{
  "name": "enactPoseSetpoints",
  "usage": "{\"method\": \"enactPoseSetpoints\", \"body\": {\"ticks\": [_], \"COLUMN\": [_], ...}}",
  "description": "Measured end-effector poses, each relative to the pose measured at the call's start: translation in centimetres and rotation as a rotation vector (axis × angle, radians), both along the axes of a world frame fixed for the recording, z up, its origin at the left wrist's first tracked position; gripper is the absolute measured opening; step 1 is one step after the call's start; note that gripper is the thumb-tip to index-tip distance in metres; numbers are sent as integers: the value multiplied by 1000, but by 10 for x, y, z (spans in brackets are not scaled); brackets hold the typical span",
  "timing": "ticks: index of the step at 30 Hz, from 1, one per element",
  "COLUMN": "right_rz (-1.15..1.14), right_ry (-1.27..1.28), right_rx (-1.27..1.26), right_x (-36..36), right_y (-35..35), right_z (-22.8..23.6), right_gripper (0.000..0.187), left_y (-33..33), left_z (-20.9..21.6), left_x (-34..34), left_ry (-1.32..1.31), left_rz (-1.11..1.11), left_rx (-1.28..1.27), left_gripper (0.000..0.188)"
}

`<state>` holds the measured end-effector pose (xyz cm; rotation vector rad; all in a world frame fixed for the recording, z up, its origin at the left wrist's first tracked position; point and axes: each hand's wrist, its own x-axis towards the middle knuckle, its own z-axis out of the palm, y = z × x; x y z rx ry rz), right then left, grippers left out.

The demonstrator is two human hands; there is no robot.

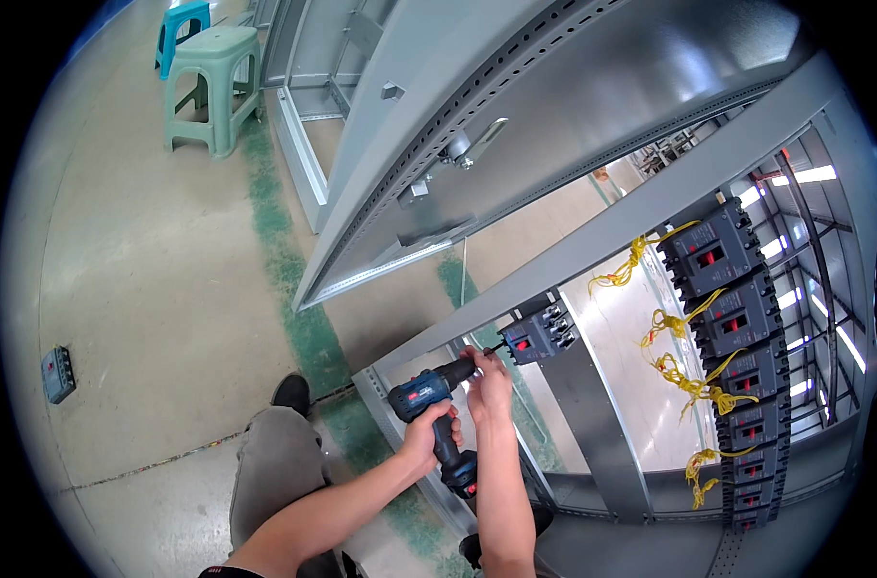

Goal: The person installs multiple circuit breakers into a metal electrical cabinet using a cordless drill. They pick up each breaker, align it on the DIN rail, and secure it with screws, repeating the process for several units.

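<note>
Head view looking down: the left hand (427,435) is wrapped around the grip of a blue cordless drill (436,405), while the right hand (487,374) steadies the drill's nose, fingers curled round it. The bit is pointed at a small black circuit breaker (541,332) sitting on the grey cabinet rail (592,405). Off to the right there's a column of bigger breakers (742,356) with yellow ties (684,376). Far left on the floor, two plastic stools (210,82).

Left hand (427,435) grips drill (436,409); right hand (486,371) steadies bit at breaker (541,332).
</note>
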<state>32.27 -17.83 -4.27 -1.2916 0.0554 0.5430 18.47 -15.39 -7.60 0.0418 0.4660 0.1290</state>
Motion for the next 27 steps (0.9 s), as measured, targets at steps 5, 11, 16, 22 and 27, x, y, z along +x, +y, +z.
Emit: {"method": "enactPoseSetpoints", "body": {"ticks": [5, 11, 16, 22, 27], "right_rz": [18, 20, -78, -59, -20], "right_ry": [-29, 59, -144, -195, -189], "right_rx": [62, 33, 220, 230, 221], "right_x": [-12, -49, -68, -44, -31], "right_y": [2, 9, 15, -8, -14], "right_z": [-1, 12, 62, 84, 87], "right_gripper": [14, 21, 32, 34, 27], "left_y": [3, 16, 22, 2, -10], "left_z": [5, 5, 42, 54, 53], "left_x": [-3, -40, -37, -8, 3], "left_ry": [9, 37, -85, -141, -167], "left_rz": [-22, -50, 26, 31, 79], "left_rx": [51, 144, 341, 391, 404], "left_gripper": [22, 24, 19, 18, 18]}}
